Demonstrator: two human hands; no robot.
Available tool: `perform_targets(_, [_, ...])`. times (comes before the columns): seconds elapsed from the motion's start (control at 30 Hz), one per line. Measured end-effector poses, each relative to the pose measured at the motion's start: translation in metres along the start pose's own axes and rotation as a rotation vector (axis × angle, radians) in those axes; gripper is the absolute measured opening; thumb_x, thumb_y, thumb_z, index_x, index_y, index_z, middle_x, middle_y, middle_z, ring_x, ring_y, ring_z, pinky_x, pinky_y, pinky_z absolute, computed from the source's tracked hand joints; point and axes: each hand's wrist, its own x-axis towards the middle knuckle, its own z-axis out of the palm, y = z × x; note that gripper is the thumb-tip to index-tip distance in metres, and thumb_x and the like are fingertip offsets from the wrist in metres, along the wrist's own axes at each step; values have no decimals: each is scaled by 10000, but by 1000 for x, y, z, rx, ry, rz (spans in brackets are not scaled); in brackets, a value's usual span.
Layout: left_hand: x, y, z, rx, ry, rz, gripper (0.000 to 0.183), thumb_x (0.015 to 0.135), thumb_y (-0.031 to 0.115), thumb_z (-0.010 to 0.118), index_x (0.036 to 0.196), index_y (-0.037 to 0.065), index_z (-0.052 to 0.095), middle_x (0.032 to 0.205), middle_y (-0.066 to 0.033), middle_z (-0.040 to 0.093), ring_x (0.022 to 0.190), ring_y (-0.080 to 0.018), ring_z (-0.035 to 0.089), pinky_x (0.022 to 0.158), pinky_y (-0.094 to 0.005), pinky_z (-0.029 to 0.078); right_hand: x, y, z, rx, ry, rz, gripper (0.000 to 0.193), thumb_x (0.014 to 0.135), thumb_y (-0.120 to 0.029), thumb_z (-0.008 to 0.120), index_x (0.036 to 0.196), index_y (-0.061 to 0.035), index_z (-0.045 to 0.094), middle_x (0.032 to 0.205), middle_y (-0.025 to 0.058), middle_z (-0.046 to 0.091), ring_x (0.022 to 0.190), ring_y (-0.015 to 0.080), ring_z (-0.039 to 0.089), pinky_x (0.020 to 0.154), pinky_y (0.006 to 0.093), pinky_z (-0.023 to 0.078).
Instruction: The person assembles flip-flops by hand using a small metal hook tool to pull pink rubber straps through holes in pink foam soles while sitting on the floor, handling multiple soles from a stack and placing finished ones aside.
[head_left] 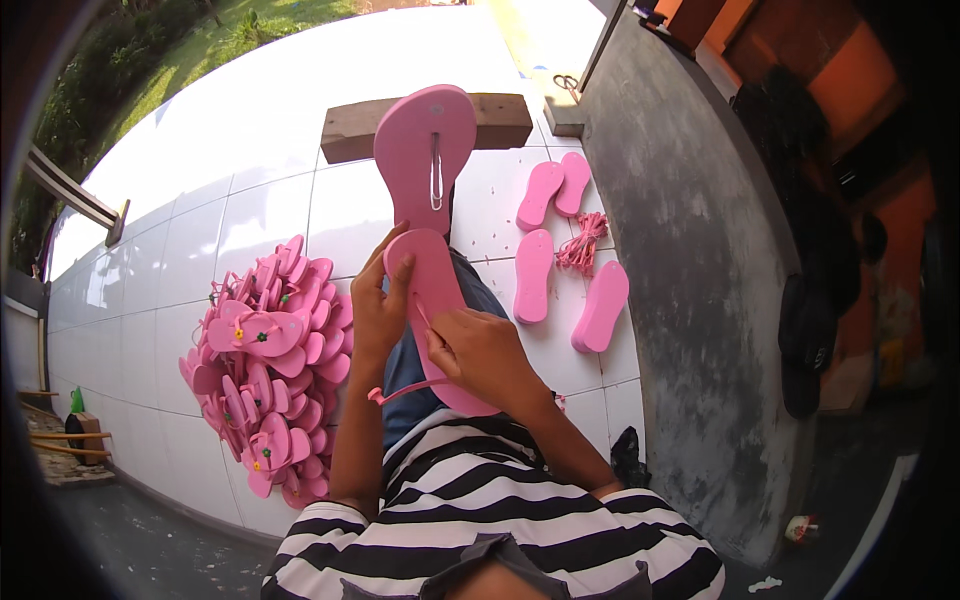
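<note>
A pink flip-flop sole (440, 275) lies over my lap. My left hand (380, 300) grips its left edge near the rounded upper end, thumb on top. On the same sole, my right hand (483, 355) pinches a thin pink strap (420, 308) at the middle; the exact grip is partly hidden by the fingers. A longer piece of strap (410, 391) sticks out left below that hand, with a small knob at its end. Just beyond, another pink sole (425, 120) rests against a wooden block (350, 128), with a looped metal wire tool (436, 175) on it.
To the left is a big heap of pink flip-flops (285, 360), some with small flowers. On the right lie several loose soles (600, 310) and a bundle of pink straps (585, 245). Scissors (567, 82) sit on a ledge by the grey wall (690, 250).
</note>
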Motion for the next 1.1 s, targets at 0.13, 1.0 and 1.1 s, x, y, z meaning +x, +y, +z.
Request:
perform_targets(0.13, [17,11,-10,-22,73,7,351,1011,241,561,1171,-64,629,1145,-149,667,1051,-207,631,912,-311,483,-5,-24,-25,53,-33,-1,136,849,-129,672,787,-41,589,714,105,580,664,295,590,621,411,472])
perform_targets(1.0, [48,63,8,-380,-44,301,449,861,13,723,1176,40,403,1087,-146,552,992,-187,599,836,-309,517,65,-2,-42,159,556,-5,164,825,-19,745,958,-21,650,936,118,686,846,254,701,686,329,569])
perform_targets(1.1, [51,81,7,-309,-35,103,454,899,43,692,1248,3,405,1132,-135,541,1045,-177,600,863,-309,520,69,-8,-39,210,570,77,132,845,-19,723,948,-13,641,924,117,671,803,247,691,665,331,570])
